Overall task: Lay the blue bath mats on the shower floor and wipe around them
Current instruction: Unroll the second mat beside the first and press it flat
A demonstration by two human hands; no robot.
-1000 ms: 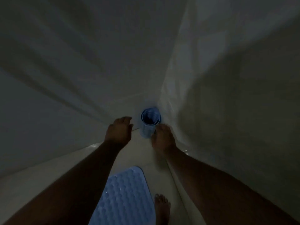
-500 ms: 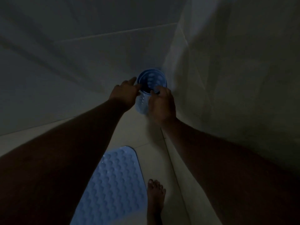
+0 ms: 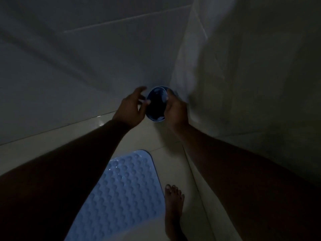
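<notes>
Head view, dim light: a rolled blue bath mat (image 3: 156, 105) is held up in the corner where the tiled walls meet, its open end facing the camera, dark and hollow inside. The right hand (image 3: 175, 110) is curled around its side, gripping it. The left hand (image 3: 131, 108) is half open, fingertips at the roll's rim. A second blue mat (image 3: 121, 193), rubbery with rows of round bumps and rounded corners, lies flat on the glossy floor (image 3: 151, 136) beside a bare foot (image 3: 173, 206).

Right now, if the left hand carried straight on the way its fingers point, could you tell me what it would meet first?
Most likely the rolled blue bath mat: the left hand has open fingers reaching toward its near side, beside the right hand gripping it. Blur hides whether the fingertips already touch.
</notes>
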